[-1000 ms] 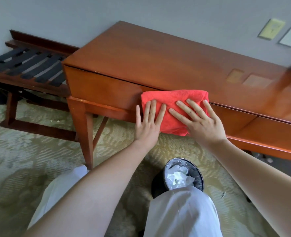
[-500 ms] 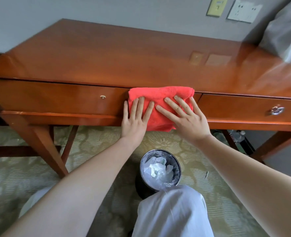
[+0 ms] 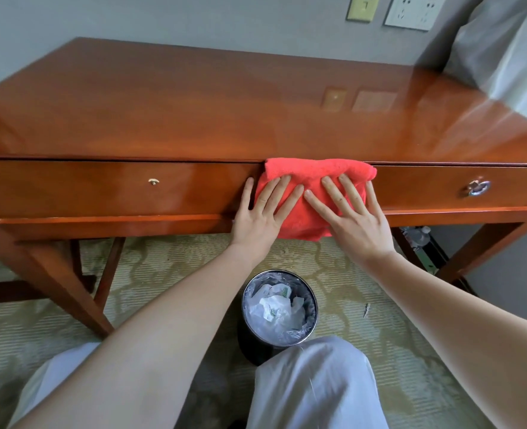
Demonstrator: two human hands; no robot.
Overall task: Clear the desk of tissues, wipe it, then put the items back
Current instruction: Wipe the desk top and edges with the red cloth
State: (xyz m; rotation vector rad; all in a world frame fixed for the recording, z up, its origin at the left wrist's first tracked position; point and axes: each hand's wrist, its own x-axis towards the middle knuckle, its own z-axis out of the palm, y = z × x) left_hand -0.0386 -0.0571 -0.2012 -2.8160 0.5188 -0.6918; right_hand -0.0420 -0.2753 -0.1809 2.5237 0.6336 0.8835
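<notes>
Both hands flat, fingers straight: left hand and right hand pressed red cloth against desk front edge; bin near, below.

A grey wall bearing a yellowish switch plate and a white socket plate stands far beyond the fingers, soft light gleams on the polished wooden desk just past them, patterned green-beige carpet spreads below them, and grey fabric shows up to their right.
</notes>
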